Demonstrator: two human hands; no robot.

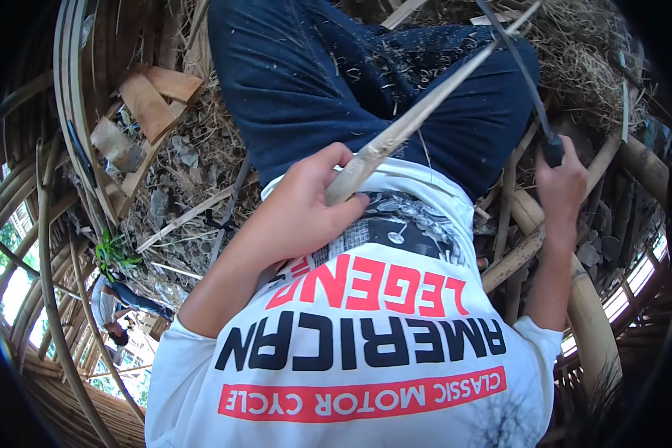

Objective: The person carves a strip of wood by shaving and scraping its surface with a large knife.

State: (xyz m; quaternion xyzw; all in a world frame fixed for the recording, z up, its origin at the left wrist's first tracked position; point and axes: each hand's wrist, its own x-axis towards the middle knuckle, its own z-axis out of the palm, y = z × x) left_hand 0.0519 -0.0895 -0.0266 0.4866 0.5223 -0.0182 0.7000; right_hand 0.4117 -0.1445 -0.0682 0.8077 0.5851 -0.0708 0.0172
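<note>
My left hand (299, 205) is closed around the thick lower end of a pale wooden stick (411, 119), which slants up and right across my lap. Its far part narrows toward the top edge. Out to the right, my right hand (561, 179) grips the dark handle of a long, narrow-bladed knife (526, 78). The grey blade points forward and crosses the stick near its far end in this view. Under both lie my dark blue trousers (291, 89), sprinkled with thin wood shavings.
Fibrous shavings (575, 67) heap beyond my right knee. Flat wood pieces (145, 104) and long bent strips (71, 89) lie at left. Bamboo poles (593, 328) surround my right arm. Farther left are a green plant (114, 250) and another person (116, 306).
</note>
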